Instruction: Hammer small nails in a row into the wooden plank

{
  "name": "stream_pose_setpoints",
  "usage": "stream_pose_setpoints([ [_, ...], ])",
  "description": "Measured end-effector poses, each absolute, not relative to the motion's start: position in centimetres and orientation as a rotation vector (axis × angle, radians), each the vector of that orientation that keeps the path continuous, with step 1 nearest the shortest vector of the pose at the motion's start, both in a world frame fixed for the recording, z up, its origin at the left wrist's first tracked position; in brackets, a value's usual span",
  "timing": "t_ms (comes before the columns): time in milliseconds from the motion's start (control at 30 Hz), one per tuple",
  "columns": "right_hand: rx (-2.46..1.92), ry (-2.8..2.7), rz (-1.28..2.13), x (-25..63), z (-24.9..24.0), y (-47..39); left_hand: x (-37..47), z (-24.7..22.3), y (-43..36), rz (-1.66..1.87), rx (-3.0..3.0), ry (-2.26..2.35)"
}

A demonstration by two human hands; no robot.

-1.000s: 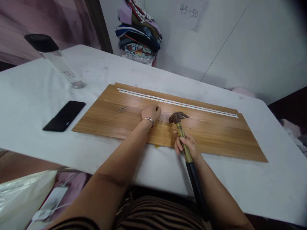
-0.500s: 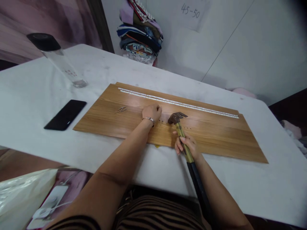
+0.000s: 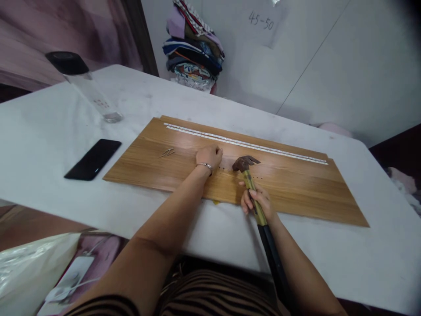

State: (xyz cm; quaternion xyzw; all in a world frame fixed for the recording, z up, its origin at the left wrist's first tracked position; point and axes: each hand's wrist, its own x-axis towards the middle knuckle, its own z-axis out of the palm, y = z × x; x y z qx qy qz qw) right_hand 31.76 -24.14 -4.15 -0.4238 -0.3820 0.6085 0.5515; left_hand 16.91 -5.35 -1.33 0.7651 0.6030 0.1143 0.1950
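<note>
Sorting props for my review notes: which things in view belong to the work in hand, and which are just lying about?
Likely in the work:
hammer, held in the right hand
wooden board
thin metal pieces, apparently nails
marked strips, probably

Apparently just lying about:
black phone
clear bottle
folded fabrics

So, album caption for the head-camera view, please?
Right hand gripping a brown-headed, yellow-and-black-handled claw hammer; curled left hand over a rectangular brown wood-grain board.

Right hand [image 3: 264,202] holds claw hammer [image 3: 265,239] mid-handle, head over wooden board [image 3: 305,193]. Left hand [image 3: 208,157] curled at board, loose nails [image 3: 167,152] nearby. White table [image 3: 332,250].
</note>
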Motion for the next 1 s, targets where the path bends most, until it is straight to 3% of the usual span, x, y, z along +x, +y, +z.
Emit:
stream_pose_setpoints([
  [1000, -0.969, -0.795, 1.404, 31.31, -4.14, -24.27, 16.59, -1.6, -4.88, 0.297, 2.14, 1.712],
])
